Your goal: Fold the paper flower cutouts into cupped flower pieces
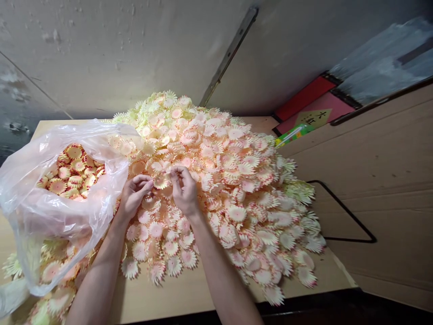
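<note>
A large heap of artificial flower petal pieces (pixel 237 213), pale cream and pink with toothed edges, covers much of the table. Over its near left part, my left hand (pixel 137 194) is closed, with thumb and forefinger pinched together. Facing it, my right hand (pixel 184 192) is also closed in a pinch. Between the fingertips of both hands is one round petal piece (pixel 162 181), its edges at the fingers. Exactly how each fingertip grips it is hard to make out against the similar pieces behind.
An open translucent plastic bag (pixel 104 198) stands left of my left hand, holding smaller red-edged petal pieces (pixel 75 174). More petals lie under and before it. A large cardboard box (pixel 379 180) borders the table (pixel 169 300) at right; a wall (pixel 135 54) rises behind.
</note>
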A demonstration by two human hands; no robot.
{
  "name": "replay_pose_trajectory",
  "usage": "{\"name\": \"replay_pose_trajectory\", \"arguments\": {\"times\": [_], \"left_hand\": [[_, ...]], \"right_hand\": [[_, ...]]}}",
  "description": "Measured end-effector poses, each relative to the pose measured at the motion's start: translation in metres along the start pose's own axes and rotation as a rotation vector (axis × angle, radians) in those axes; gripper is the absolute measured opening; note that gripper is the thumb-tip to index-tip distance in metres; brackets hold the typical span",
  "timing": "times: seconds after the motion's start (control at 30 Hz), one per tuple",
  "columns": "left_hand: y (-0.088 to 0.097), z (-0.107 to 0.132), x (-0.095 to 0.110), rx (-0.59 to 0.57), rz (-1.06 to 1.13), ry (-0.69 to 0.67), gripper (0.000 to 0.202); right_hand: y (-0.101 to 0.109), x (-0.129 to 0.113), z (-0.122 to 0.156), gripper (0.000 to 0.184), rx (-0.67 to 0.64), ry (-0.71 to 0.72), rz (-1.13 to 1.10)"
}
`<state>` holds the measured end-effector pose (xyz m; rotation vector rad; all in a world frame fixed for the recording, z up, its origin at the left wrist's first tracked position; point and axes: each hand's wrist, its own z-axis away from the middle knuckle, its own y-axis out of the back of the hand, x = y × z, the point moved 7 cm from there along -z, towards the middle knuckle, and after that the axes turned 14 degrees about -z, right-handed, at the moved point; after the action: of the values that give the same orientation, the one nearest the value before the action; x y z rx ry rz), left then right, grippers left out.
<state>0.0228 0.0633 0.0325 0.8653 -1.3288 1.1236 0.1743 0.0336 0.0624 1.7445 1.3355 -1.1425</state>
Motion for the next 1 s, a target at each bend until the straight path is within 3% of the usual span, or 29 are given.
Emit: {"name": "replay_pose_trajectory", "arguments": {"times": [0.13,0.27,0.37,0.5,0.63,0.73,1.0], "left_hand": [[-0.001,0.001,-0.003,-0.014,0.048,0.019,0.041],[0.007,0.001,-0.005,0.055,0.137,0.025,0.043],[0.01,0.0,-0.006,0.098,0.125,0.03,0.039],[0.007,-0.001,-0.004,0.091,0.076,0.019,0.035],[0.005,-0.001,-0.001,0.053,0.076,-0.009,0.035],[0.004,0.0,0.002,0.025,0.039,-0.016,0.036],[0.002,0.001,0.002,0.001,0.02,-0.026,0.036]], "right_hand": [[0.016,0.012,-0.003,0.025,0.191,-0.06,-0.146],[0.037,0.008,-0.005,0.023,0.374,0.001,-0.154],[0.031,-0.008,-0.005,0.022,0.292,0.109,-0.084],[0.006,-0.026,-0.001,0.021,0.063,0.239,0.025],[-0.007,-0.022,0.001,0.025,-0.105,0.195,0.025],[-0.005,-0.015,0.001,0.023,-0.088,0.156,-0.004],[-0.002,-0.021,0.003,0.01,-0.035,0.251,0.072]]}}
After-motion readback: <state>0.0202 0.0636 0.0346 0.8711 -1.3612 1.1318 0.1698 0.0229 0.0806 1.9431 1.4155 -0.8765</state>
